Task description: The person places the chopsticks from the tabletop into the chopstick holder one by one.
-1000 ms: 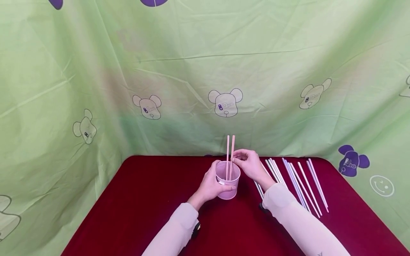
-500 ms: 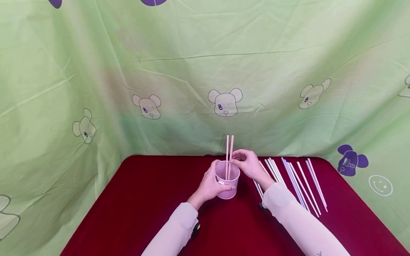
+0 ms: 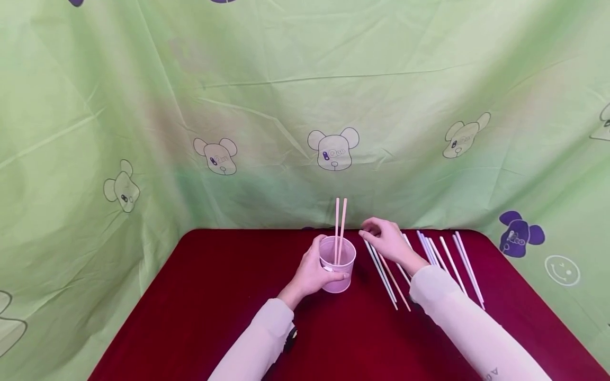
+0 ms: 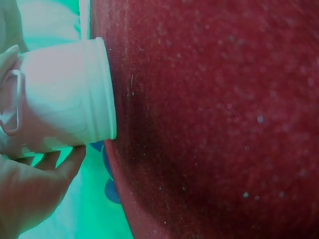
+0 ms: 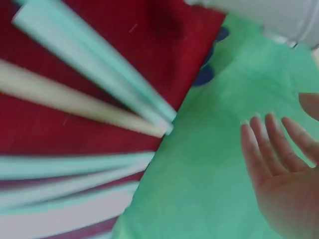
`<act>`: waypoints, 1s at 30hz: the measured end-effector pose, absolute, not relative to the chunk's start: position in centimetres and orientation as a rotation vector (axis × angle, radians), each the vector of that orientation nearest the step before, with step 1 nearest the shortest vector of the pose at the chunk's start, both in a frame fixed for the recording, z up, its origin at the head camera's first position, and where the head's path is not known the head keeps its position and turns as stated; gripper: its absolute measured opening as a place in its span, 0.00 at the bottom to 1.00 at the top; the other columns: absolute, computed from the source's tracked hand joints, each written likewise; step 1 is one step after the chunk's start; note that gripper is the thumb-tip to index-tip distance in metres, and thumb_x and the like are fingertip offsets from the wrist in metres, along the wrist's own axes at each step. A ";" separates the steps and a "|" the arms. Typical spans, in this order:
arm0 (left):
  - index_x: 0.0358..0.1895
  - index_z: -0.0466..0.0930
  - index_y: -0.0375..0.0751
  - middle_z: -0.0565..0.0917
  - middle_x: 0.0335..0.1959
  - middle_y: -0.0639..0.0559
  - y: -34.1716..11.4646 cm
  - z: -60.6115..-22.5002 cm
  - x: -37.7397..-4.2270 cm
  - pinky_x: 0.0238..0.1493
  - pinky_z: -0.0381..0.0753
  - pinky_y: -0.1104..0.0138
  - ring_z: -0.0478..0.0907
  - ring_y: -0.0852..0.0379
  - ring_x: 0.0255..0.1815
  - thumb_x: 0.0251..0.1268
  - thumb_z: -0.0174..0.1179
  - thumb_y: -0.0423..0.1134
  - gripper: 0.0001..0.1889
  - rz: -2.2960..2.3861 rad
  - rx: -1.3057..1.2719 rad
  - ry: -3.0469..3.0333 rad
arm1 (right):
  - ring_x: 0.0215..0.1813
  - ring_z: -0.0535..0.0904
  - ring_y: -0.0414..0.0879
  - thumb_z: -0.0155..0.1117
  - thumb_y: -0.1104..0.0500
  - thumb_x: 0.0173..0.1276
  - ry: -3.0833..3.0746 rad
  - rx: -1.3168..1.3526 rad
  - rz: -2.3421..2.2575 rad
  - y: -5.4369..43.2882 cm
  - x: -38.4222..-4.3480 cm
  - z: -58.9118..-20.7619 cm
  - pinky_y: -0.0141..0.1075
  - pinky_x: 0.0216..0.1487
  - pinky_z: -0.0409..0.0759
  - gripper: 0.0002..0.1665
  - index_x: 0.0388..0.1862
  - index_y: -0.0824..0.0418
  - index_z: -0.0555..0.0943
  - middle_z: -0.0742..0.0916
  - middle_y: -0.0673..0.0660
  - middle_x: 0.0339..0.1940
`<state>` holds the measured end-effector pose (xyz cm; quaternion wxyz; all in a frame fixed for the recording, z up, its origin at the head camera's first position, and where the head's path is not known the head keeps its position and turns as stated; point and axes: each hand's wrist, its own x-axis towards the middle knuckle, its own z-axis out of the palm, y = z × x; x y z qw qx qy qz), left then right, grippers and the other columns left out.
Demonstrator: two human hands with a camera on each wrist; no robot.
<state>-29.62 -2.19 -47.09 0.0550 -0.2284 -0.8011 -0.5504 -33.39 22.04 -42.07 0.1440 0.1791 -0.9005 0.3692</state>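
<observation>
The left hand (image 3: 311,273) grips the cup (image 3: 340,283); right of it, the empty, loose-fingered right hand (image 3: 389,242) by the sticks (image 3: 381,275) seems at a picking-up step, needing a pinch.

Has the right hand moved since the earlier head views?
Yes: the right hand has moved rightward, away from the pink cup, judged against the middle bear print.

The pink bucket (image 3: 339,286) has a smooth wall with a soft shine; whether it is painted metal or plastic cannot be told. The thin sticks (image 5: 84,62) look smooth and matt, like paper or plastic. The red worktop cover (image 3: 229,296) is velvety, matt cloth with small specks. The green curtain (image 3: 267,100) is creased cloth, slightly glossy.
</observation>
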 end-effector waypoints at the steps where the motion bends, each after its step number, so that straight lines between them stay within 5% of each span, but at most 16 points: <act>1: 0.70 0.64 0.41 0.81 0.57 0.44 -2.2 -47.1 -29.6 0.60 0.77 0.56 0.80 0.48 0.57 0.39 0.84 0.39 0.51 -1.666 -0.688 -2.437 | 0.38 0.85 0.49 0.68 0.63 0.70 -2.605 0.534 1.023 22.6 -33.5 -42.2 0.41 0.42 0.82 0.11 0.46 0.69 0.84 0.90 0.59 0.37; 17: 0.70 0.64 0.42 0.81 0.57 0.43 -2.1 -47.2 -29.7 0.60 0.76 0.55 0.79 0.48 0.58 0.38 0.85 0.40 0.51 -1.670 -0.653 -2.454 | 0.48 0.82 0.69 0.66 0.63 0.69 -2.764 0.442 0.744 32.1 -33.7 -42.8 0.61 0.52 0.77 0.19 0.52 0.77 0.79 0.86 0.73 0.45; 30: 0.70 0.63 0.41 0.80 0.58 0.42 -2.1 -47.2 -29.6 0.61 0.76 0.54 0.79 0.46 0.59 0.39 0.85 0.40 0.52 -1.678 -0.667 -2.445 | 0.47 0.81 0.72 0.67 0.64 0.66 -2.843 0.296 0.633 38.9 -32.8 -45.1 0.62 0.50 0.77 0.22 0.51 0.82 0.78 0.84 0.78 0.44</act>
